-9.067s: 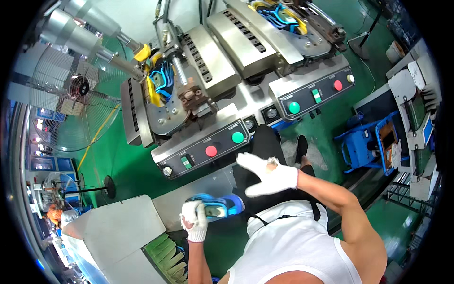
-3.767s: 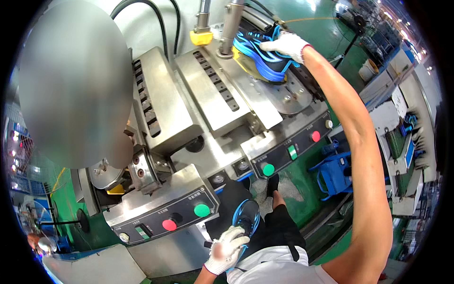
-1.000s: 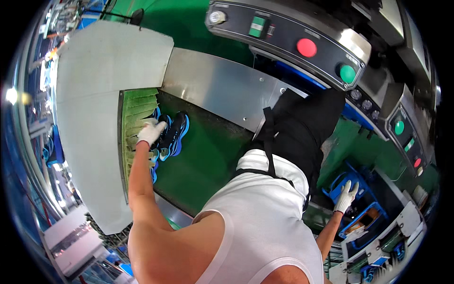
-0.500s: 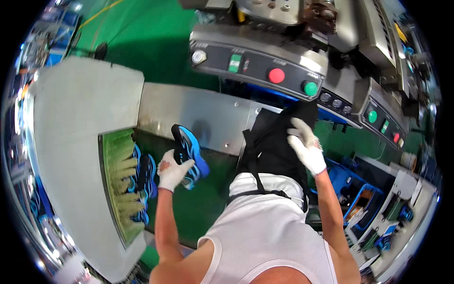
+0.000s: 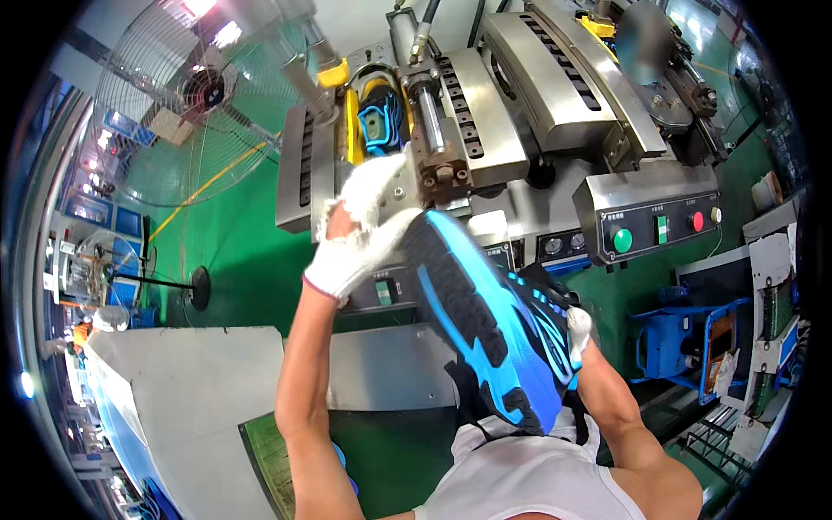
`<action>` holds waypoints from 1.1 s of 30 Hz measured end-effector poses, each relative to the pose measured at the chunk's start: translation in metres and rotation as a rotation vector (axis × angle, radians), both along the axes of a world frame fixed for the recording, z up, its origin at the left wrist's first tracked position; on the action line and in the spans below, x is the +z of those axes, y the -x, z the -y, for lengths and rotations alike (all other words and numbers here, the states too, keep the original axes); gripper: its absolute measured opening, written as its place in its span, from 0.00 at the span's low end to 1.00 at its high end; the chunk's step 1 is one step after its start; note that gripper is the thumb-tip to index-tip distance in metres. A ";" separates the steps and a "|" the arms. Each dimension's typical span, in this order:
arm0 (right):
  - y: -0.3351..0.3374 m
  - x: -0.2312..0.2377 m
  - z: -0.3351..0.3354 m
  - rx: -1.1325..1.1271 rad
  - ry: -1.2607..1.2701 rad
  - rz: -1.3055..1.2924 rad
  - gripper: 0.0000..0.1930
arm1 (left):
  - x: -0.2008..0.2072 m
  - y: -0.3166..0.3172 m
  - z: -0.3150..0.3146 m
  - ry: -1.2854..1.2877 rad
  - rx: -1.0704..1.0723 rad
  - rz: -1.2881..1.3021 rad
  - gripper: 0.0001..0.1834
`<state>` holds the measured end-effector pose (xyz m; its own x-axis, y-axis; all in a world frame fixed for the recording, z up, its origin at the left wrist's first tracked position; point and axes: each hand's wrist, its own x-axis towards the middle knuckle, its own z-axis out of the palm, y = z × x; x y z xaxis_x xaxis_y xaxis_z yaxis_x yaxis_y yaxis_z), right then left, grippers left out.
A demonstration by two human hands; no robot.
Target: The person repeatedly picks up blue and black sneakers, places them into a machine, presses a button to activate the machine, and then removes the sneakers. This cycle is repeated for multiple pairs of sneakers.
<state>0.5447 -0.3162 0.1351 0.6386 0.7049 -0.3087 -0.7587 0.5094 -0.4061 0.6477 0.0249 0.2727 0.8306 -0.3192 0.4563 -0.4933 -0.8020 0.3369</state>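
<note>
Blue shoe (image 5: 485, 321): held up in the near centre, tilted, its sole turned toward the wearer's view, toe pointing far left, heel above the white shirt (image 5: 529, 477).
Right hand (image 5: 579, 329): gloved, apparently gripping the shoe near its collar; most of the fingers are hidden behind it.
Left hand (image 5: 355, 230): gloved, fingers spread and unclosed, reaching over the near edge of the left press (image 5: 400, 192). Its thumb overlaps the shoe's toe; from where I stand I cannot tell whether they touch.
Second shoe (image 5: 377, 126): seated in the left press, just beyond the left hand, beside a yellow pad (image 5: 354, 126).
Right panel (image 5: 654, 224): dark, with a green button (image 5: 622, 241) at its left end, well apart from both hands.
Step in hand: as I judge it, handling shoes at the left press, with one in the hand and one in the seat.
Next move: it would seem to call for the left fingers closing cleanly on the second shoe, clear of the yellow pad, with the held shoe out of the way.
</note>
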 end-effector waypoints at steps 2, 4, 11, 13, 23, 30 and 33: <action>0.003 0.001 0.031 -0.163 0.055 -0.004 0.38 | -0.016 -0.058 -0.016 -0.003 0.199 0.039 0.36; 0.010 0.003 0.057 -0.271 0.072 -0.014 0.38 | -0.029 -0.107 -0.036 -0.109 0.487 -0.069 0.43; 0.043 0.004 0.112 -0.523 0.087 -0.057 0.42 | -0.065 -0.209 -0.024 -0.232 0.856 -0.338 0.44; 0.048 0.008 0.117 -0.534 0.064 -0.040 0.43 | -0.065 -0.225 -0.053 -0.298 0.825 -0.362 0.41; 0.044 0.038 0.096 -0.542 -0.073 -0.080 0.47 | 0.041 -0.073 -0.083 0.070 0.555 0.120 0.32; -0.033 0.100 0.007 -0.469 0.305 0.208 0.17 | 0.004 0.191 -0.060 0.194 0.619 0.092 0.29; -0.108 0.133 -0.067 -0.422 0.437 0.440 0.17 | -0.044 0.280 -0.053 0.264 0.853 -0.135 0.30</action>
